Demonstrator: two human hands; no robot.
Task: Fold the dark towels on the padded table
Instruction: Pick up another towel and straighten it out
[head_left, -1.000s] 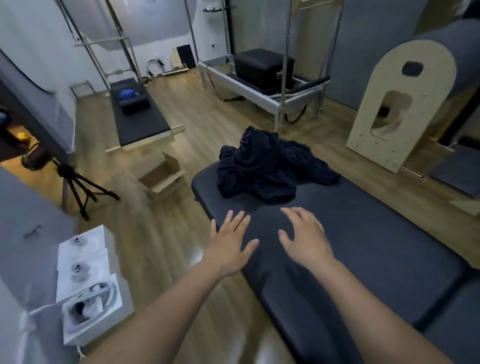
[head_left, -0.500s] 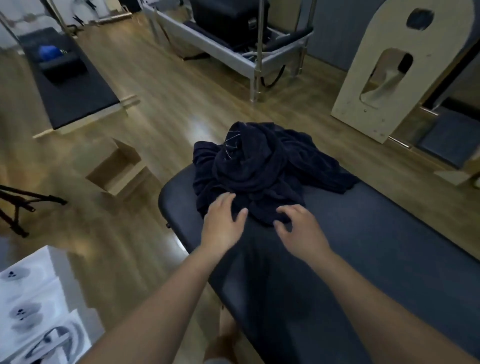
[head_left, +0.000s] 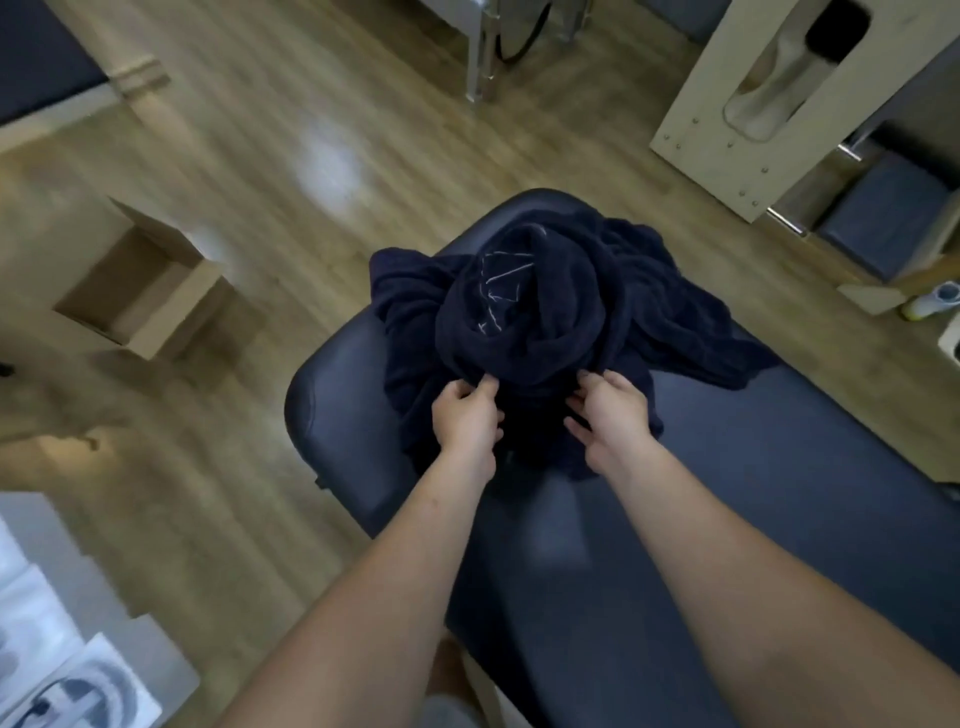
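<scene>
Dark navy towels (head_left: 545, 312) sit in one crumpled, twisted heap at the far end of the padded surface (head_left: 779, 467), with the left hand (head_left: 465, 415) and right hand (head_left: 610, 415), fingers curled, each pinching cloth at the heap's near edge.

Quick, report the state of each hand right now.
Left hand: closed, pinching the dark towels.
Right hand: closed, gripping the dark towels too.

We read no legible text, label or number; pale marks on the crumpled dark navy towels (head_left: 524, 317) stay indecipherable.
</scene>
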